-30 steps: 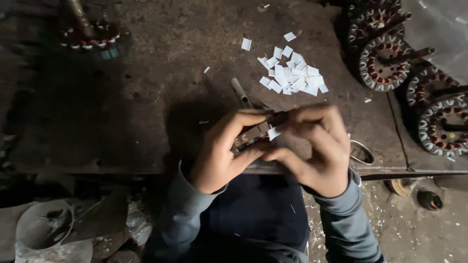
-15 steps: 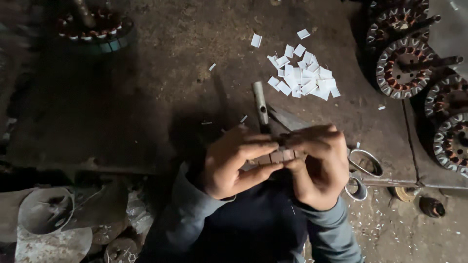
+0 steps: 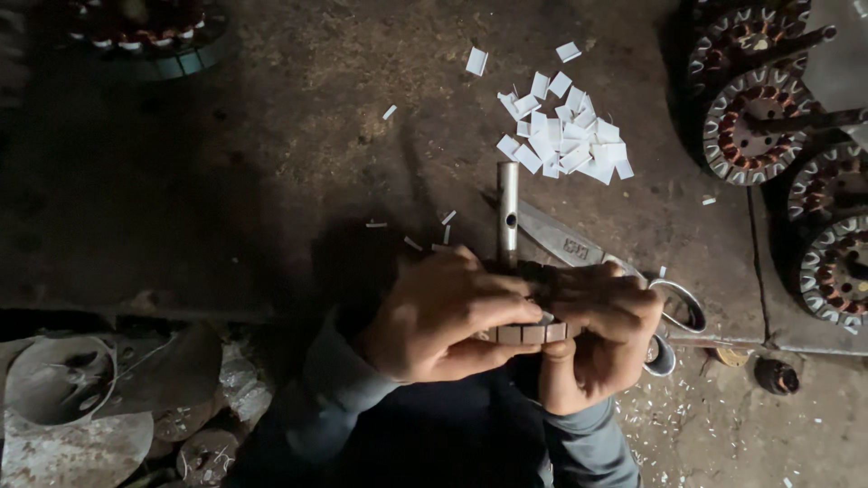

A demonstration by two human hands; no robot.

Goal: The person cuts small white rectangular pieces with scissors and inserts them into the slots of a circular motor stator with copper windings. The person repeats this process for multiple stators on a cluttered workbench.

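A: Motor core (image 3: 529, 333), slotted metal, sits at 6 o'clock, right at the near edge of the bench (image 3: 271, 181), clamped between both hands. Its shaft (image 3: 507, 212) sticks out toward 12.

B: Grip?

A: Left hand (image 3: 443, 316) wraps over the top, fingers curled across it. Right hand (image 3: 597, 334) cups it from 3 o'clock, thumb under the toothed rim. Both closed on the core, nothing loose.

B: Handling?

A: Judging by the stacked steel look, heavy for its size, rigid, won't crush. Teeth edges likely sharp, maybe greasy. Best hold is around the outer rim or by the shaft; keep fingers out of the slots. Can't see if there's paper in the slots, hands cover that.

B: Around it?

A: Scissors (image 3: 624, 271) lie flat just beyond the right hand, around 2 o'clock, loops near the bench edge, blades running under the shaft. Tiny white scraps by the shaft. Farther out at 1 o'clock, a pile of small white paper slips (image 3: 565, 136), light, flimsy, easy to scatter. Wound copper stators (image 3: 755, 117) stacked at 2 to 3 o'clock, well apart. Another wound part (image 3: 145, 32) at 10 o'clock, far corner, dim. Below the bench at 8 o'clock, a grey metal housing (image 3: 59, 380) on the floor.
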